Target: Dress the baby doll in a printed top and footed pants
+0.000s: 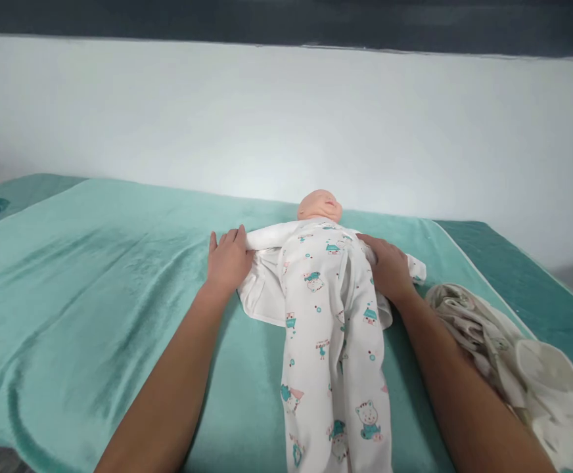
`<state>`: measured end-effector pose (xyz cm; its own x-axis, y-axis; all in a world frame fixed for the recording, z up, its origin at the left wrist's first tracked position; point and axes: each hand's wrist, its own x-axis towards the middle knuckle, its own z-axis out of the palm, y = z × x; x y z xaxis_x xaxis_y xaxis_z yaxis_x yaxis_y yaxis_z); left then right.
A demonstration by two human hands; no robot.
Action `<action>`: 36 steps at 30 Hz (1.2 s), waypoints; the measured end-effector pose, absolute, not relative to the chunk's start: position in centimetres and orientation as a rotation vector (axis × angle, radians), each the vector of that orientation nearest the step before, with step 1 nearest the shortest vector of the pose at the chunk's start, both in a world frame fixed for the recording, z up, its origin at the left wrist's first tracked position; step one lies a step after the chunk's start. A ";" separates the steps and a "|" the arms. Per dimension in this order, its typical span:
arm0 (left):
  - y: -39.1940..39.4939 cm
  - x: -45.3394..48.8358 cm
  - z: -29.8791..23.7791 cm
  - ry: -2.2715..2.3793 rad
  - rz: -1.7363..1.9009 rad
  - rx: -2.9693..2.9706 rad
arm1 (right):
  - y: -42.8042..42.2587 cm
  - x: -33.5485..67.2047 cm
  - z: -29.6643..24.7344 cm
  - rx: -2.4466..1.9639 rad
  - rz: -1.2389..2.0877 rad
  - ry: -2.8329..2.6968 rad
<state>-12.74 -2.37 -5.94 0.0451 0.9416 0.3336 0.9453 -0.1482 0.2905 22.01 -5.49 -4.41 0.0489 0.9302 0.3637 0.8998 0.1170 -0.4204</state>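
Note:
A baby doll point(320, 205) lies on its back on a teal blanket point(94, 276), head away from me, dressed in white printed pyjamas point(333, 309). My left hand point(228, 259) lies flat with fingers stretched out on the doll's white sleeve and the spread garment at its side. My right hand point(389, 266) rests palm down on the doll's other side, over the opposite sleeve, its fingers partly tucked against the body.
A crumpled heap of pale cloth point(513, 368) lies by my right forearm near the blanket's right edge. A darker green mattress point(513, 263) shows beyond that edge. A white wall point(286, 118) stands close behind the bed.

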 end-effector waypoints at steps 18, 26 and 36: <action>-1.8 6.7 4.1 -1.483 -0.194 -3.014 | -4.9 22.1 -3.8 -1.951 0.142 -1.596; 0.4 12.9 2.1 -1.641 0.197 -2.933 | -4.9 22.2 -3.4 -2.005 0.089 -1.638; 0.5 12.3 2.6 -1.582 0.382 -2.813 | -4.7 23.1 -3.4 -2.106 0.170 -1.532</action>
